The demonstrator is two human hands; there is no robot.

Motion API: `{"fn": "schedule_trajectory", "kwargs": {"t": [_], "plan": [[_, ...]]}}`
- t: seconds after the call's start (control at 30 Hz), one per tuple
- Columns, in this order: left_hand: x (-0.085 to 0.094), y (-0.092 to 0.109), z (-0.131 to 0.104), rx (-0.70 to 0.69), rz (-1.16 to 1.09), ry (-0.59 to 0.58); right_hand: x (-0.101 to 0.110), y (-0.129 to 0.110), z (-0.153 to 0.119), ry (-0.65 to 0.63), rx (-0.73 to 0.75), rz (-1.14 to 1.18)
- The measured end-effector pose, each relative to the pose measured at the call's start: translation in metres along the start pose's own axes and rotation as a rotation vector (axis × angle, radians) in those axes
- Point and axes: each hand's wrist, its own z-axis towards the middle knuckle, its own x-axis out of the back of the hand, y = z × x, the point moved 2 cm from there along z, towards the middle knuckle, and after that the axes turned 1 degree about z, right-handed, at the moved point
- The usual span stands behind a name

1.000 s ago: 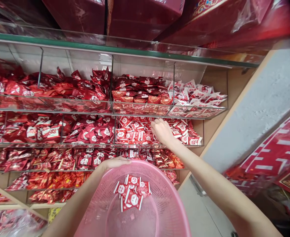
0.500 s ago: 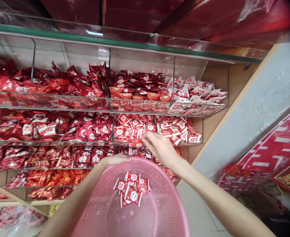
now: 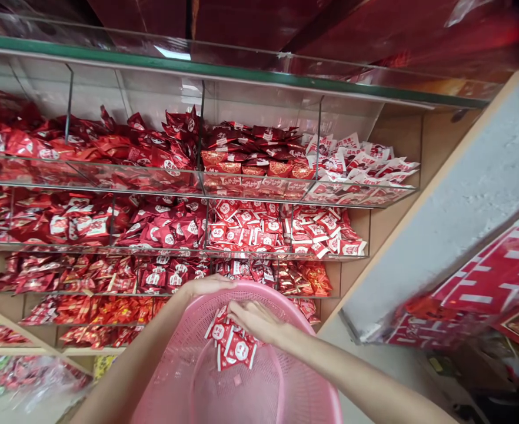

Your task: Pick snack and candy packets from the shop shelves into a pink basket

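Observation:
My left hand (image 3: pixel 209 285) is closed over the far rim of a pink plastic basket (image 3: pixel 306 365), its fingers lying along the edge. Inside the basket my right hand (image 3: pixel 253 320) bends down over a small pile of red and white wrapped packets (image 3: pixel 237 350). Its thumb and fingers are drawn together at a packet (image 3: pixel 220 315) on top of the pile; the fingertips are partly hidden. The packets look like small wrapped sweets with a round white label.
Tiered shelves (image 3: pixel 171 250) with glass dividers (image 3: pixel 202 141) hold many red packets beyond the basket. White and red packets (image 3: pixel 361 159) fill the upper right compartment. A grey wall (image 3: pixel 466 194) and stacked red packages (image 3: pixel 502 265) stand to the right.
My right hand has come down from the middle shelf, where it held a red packet, into the basket. The left hand stays on the rim. The view has shifted slightly.

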Motion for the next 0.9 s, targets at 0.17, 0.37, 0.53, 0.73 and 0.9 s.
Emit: {"fn": "schedule_trajectory", "kwargs": {"t": [0.17,0.37,0.53,0.73,0.9], "plan": [[0.000,-0.004,0.000,0.004,0.009,0.008,-0.009,0.004,-0.007,-0.027,0.052,-0.061],[-0.003,0.002,0.001,-0.029,0.018,-0.015,-0.001,0.006,-0.012,-0.089,0.126,-0.177],[-0.005,0.006,0.000,-0.018,0.039,0.005,-0.001,0.009,-0.018,-0.140,0.081,-0.227],[-0.002,0.003,0.002,-0.062,0.081,-0.006,0.018,0.009,-0.018,-0.059,0.063,-0.201],[0.004,-0.005,0.007,-0.149,0.081,-0.040,0.076,0.016,-0.003,0.080,0.020,-0.157]]}}
